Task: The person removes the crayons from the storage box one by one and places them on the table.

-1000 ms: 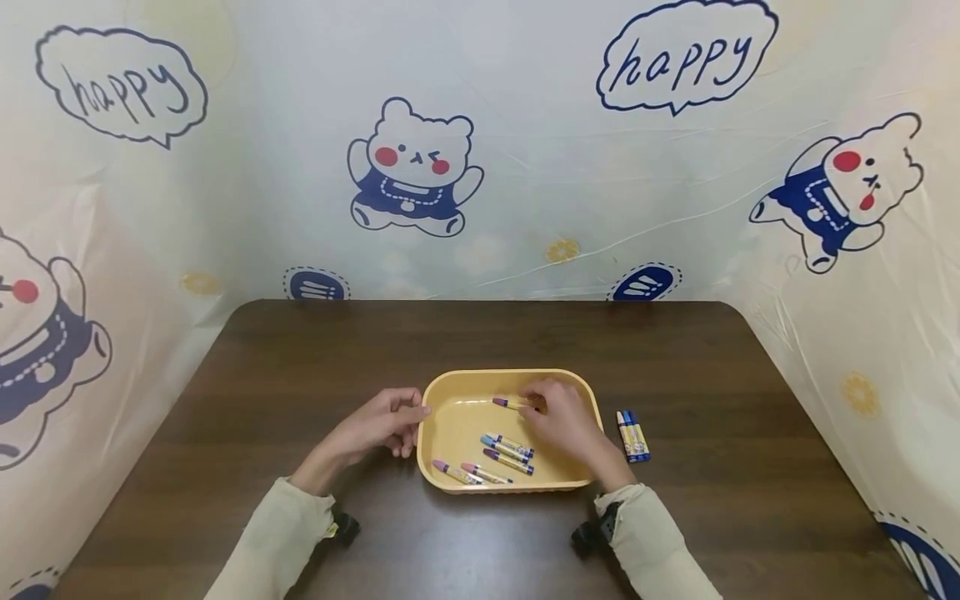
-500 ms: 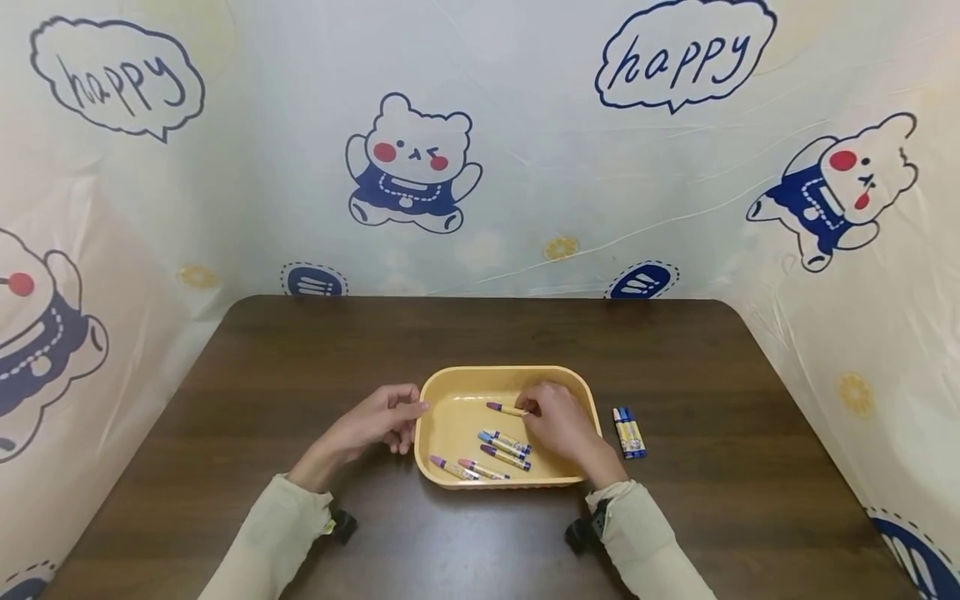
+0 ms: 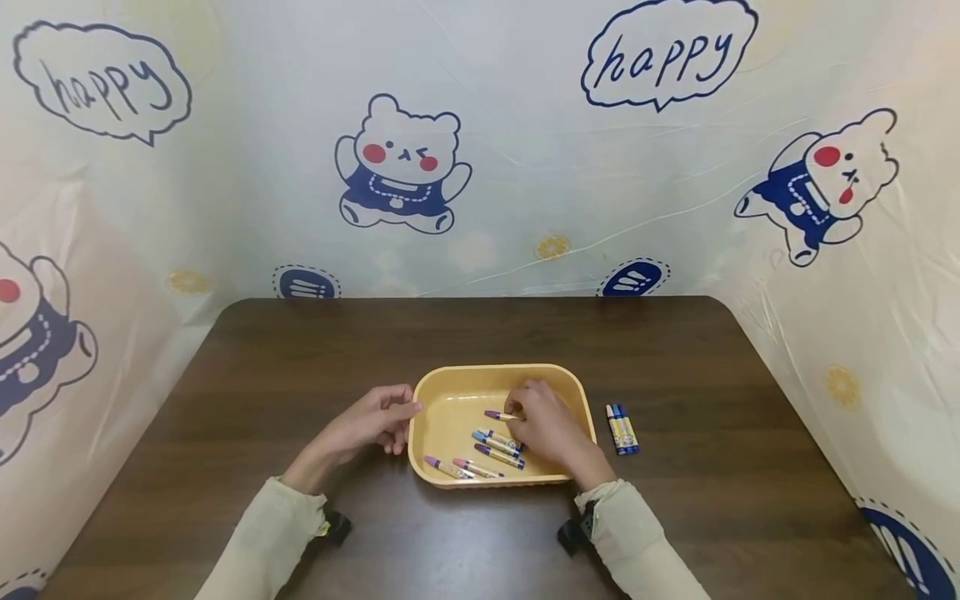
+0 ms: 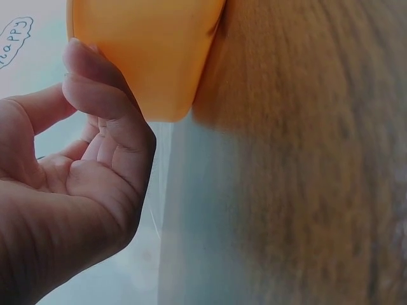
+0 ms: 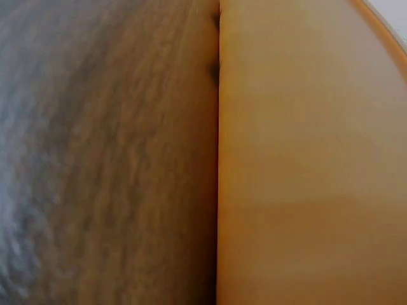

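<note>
A yellow plastic tray (image 3: 450, 379) stands on the table, holding several crayons with blue and yellow wrappers. My left hand (image 3: 372, 422) holds the tray's left rim, the thumb on its edge and the other fingers bent against the outside. In the left wrist view this hand (image 4: 95, 146) is close to the tray's outer wall (image 4: 159, 63). Inside the tray, my right hand (image 3: 546, 421) pinches a purple-tipped crayon (image 3: 497, 415); its far end is hidden by the fingers. Below it lie a light-blue crayon (image 3: 491, 442), a dark-purple one (image 3: 498, 456) and pink-tipped ones (image 3: 447, 467).
Right of the tray, several crayons (image 3: 622, 430) lie side by side on the dark wooden table (image 3: 337, 342). A printed cloth (image 3: 510, 150) hangs behind the table. The right wrist view shows only the tray's outer wall (image 5: 305, 152) and wood grain.
My right hand has shifted slightly left and nearer within the tray, bringing the purple-tipped crayon closer to the other crayons. My left hand stays at the rim. The head view has shifted a little.
</note>
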{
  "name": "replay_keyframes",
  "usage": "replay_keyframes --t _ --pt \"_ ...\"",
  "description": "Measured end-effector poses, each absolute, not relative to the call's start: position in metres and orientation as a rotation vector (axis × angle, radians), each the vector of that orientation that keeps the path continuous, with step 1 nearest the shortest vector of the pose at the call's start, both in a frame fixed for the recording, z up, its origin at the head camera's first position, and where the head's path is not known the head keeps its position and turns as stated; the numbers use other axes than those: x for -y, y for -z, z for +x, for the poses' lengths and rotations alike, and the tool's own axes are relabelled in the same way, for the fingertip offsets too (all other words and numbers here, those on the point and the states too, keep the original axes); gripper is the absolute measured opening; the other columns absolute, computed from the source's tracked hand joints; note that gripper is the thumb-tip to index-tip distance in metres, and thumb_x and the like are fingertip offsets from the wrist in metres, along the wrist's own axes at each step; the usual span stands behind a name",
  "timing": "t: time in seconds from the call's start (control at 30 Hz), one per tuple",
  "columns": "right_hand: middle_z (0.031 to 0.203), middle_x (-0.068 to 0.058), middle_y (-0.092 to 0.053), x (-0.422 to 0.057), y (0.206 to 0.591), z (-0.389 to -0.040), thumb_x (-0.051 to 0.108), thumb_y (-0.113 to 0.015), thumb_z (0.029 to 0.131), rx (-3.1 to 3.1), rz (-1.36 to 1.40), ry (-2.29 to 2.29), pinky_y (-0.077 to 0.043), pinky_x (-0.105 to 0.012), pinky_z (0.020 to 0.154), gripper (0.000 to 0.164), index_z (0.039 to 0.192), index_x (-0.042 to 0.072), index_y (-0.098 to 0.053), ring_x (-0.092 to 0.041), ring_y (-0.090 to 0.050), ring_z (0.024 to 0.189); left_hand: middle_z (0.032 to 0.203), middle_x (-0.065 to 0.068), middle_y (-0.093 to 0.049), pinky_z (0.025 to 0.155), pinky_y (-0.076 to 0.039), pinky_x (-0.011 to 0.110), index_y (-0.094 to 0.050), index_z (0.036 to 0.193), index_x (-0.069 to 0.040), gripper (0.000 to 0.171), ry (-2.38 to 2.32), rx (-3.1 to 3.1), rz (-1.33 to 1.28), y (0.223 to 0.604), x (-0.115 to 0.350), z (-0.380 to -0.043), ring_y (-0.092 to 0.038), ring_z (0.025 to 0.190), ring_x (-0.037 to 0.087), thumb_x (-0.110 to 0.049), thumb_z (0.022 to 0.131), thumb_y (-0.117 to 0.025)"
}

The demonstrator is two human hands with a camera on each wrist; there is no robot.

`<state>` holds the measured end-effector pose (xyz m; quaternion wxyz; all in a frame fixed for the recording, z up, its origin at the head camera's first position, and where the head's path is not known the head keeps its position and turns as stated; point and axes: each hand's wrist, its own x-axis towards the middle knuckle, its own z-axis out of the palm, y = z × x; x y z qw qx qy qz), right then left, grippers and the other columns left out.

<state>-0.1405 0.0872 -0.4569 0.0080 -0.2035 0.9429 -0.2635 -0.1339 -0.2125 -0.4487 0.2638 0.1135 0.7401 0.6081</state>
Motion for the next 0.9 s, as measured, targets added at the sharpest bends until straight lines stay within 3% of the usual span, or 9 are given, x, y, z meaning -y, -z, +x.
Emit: replay_keyframes --t 0.7,0.9 --pt "0.079 0.004 -0.057 -0.0886 0.4538 -0.1406 0.010 -0.070 0.089 -2.911 -0.614 0.932 -0.045 -0.027 0.061 0.005 0.093 0.012 -0.069 -0.011 -0.052 0.070 0.065 0.007 -0.061 0.048 -0.045 0.025 -0.046 0.100 0.008 0.032 -1.660 -1.962 0.297 0.4511 0.2129 -0.1351 -0.056 0.052 0.017 -0.023 0.105 -0.052" --pt "0.086 0.003 -0.060 -0.0895 0.4492 -0.1392 0.008 -0.066 0.091 -2.902 -0.560 1.055 -0.048 -0.028 0.066 0.008 0.097 0.011 -0.069 -0.011 -0.054 0.075 0.065 0.008 -0.061 0.048 -0.045 0.024 -0.046 0.101 0.010 0.033 -1.658 -1.968 0.288 0.4509 0.2123 -0.1352 -0.056 0.052 0.017 -0.023 0.105 -0.052"
